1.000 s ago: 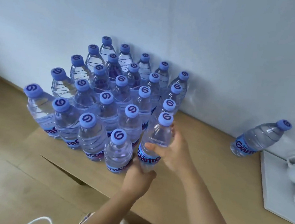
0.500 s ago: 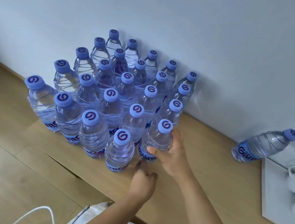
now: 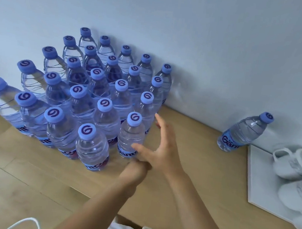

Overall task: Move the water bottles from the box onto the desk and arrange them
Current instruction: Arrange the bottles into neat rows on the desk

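Several clear water bottles with blue caps stand in tight rows on the wooden desk (image 3: 186, 175) against the wall. The front-right bottle (image 3: 131, 136) stands upright at the corner of the group. My right hand (image 3: 159, 153) is just right of it, fingers spread and straight, thumb tip near its label, gripping nothing. My left hand (image 3: 134, 170) is low in front of that bottle's base, seen from the back with its fingers hidden. One more bottle (image 3: 244, 134) stands alone by the wall at the right. No box is in view.
A white board (image 3: 262, 183) with white slippers (image 3: 295, 164) on it lies at the desk's right end. The white wall runs right behind the bottles. A white cable (image 3: 26, 222) and the wooden floor show at the bottom left.
My right hand has let go of the front-right bottle and opened beside it. The bottle now stands in line with the group. My left hand has stayed near its base.
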Demonstrator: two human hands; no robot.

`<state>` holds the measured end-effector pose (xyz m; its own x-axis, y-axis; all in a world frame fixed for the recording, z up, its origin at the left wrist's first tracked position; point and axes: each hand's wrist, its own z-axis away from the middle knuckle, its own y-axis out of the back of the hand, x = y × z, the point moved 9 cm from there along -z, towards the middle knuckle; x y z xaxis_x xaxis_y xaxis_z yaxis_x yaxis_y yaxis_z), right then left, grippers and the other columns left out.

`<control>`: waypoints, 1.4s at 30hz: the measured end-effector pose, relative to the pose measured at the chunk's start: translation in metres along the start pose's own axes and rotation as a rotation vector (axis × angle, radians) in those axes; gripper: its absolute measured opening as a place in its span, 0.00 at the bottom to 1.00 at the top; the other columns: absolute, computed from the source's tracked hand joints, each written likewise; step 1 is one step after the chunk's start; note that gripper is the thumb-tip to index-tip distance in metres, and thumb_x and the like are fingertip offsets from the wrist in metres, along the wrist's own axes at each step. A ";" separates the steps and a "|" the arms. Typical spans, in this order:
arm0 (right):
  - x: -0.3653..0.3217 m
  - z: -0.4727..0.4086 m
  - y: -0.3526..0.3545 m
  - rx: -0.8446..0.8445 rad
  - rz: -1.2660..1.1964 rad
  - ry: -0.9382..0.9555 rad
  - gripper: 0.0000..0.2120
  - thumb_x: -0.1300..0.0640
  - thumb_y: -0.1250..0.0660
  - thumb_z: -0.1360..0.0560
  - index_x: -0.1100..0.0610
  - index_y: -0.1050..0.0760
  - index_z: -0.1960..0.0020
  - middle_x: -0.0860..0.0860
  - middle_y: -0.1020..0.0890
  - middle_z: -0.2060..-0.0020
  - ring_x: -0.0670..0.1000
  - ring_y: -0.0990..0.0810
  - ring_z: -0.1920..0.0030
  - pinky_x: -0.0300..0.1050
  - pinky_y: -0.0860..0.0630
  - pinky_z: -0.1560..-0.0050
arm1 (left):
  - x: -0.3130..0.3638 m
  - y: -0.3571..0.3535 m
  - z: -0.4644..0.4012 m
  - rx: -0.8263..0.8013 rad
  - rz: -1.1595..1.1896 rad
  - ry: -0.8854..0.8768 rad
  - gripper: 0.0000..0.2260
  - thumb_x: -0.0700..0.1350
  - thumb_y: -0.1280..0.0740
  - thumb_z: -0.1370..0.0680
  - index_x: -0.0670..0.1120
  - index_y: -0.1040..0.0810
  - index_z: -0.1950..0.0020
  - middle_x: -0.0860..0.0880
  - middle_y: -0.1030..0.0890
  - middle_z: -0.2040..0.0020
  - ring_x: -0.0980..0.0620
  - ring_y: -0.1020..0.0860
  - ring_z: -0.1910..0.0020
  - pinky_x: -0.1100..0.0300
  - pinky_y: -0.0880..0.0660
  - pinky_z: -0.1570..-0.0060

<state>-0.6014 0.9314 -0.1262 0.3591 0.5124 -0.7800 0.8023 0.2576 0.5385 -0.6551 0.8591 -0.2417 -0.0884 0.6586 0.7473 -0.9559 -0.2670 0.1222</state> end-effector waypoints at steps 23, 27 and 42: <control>0.203 -0.004 0.237 0.616 0.005 -0.672 0.30 0.51 0.25 0.34 0.55 0.35 0.37 0.50 0.28 0.42 0.51 0.27 0.41 0.43 0.28 0.46 | 0.119 -0.214 -0.044 -0.306 -0.228 -0.137 0.33 0.46 0.36 0.23 0.45 0.48 0.22 0.48 0.41 0.24 0.49 0.38 0.27 0.61 0.39 0.41; 0.194 0.007 0.240 0.611 -0.020 -0.688 0.22 0.51 0.25 0.34 0.48 0.35 0.47 0.46 0.24 0.50 0.45 0.24 0.53 0.26 0.35 0.64 | 0.122 -0.215 -0.046 -0.313 -0.292 -0.209 0.28 0.45 0.34 0.24 0.46 0.39 0.26 0.48 0.34 0.31 0.52 0.31 0.35 0.63 0.36 0.47; 0.059 0.019 0.191 0.074 -0.498 -0.483 0.11 0.50 0.29 0.33 0.54 0.23 0.53 0.49 0.16 0.58 0.50 0.17 0.54 0.43 0.20 0.54 | 0.112 -0.128 0.046 -0.434 -0.123 -0.422 0.20 0.40 0.23 0.45 0.42 0.24 0.55 0.50 0.21 0.72 0.56 0.25 0.77 0.66 0.31 0.77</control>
<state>-0.4177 0.9948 -0.0751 0.0977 -0.0780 -0.9922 0.9508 0.3017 0.0699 -0.5299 0.9351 -0.1434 0.0634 0.3078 0.9493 -0.9867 0.1619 0.0134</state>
